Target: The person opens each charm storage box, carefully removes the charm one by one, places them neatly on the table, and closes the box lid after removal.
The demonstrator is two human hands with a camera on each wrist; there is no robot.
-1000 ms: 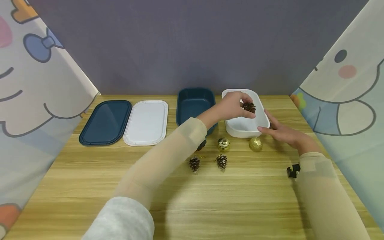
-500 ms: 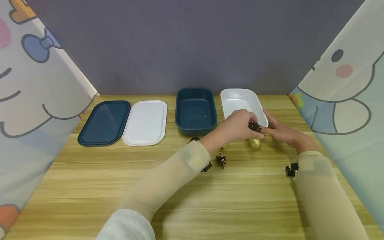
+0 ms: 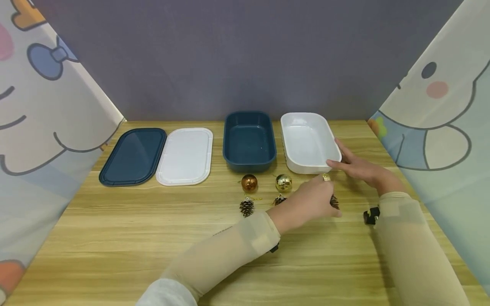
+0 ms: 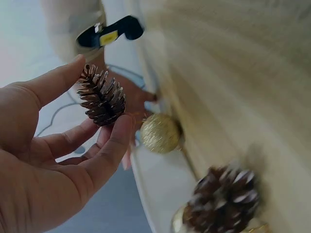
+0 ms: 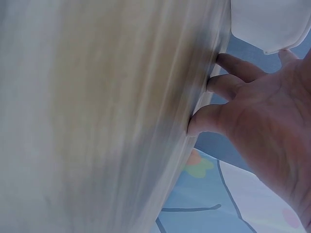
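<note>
My left hand [image 3: 304, 206] pinches a brown pine cone [image 4: 102, 99] between thumb and fingertips, close over the table in front of the white box [image 3: 311, 146]. In the head view the hand covers most of that cone. My right hand [image 3: 361, 170] has its fingers spread, with the thumb at the white box's front right corner and the other fingers along its right side. A glittery gold ball [image 4: 159, 133] lies just beyond the left hand. Left of that hand are a shiny gold ball [image 3: 283, 182], a partly hidden pine cone [image 3: 280, 199], another pine cone [image 3: 246, 207] and a copper ball [image 3: 249, 183].
A dark blue box [image 3: 249, 163] stands left of the white one, its inside bare. Further left, a white lid [image 3: 185, 157] and a dark blue lid [image 3: 134, 157] lie flat side by side. A grey partition [image 3: 245, 55] rises behind the wooden table [image 3: 126, 238].
With the pine cone in its fingers, my left hand has come out from over the white box, toward the front and down to the table. My right hand stays at the box.
</note>
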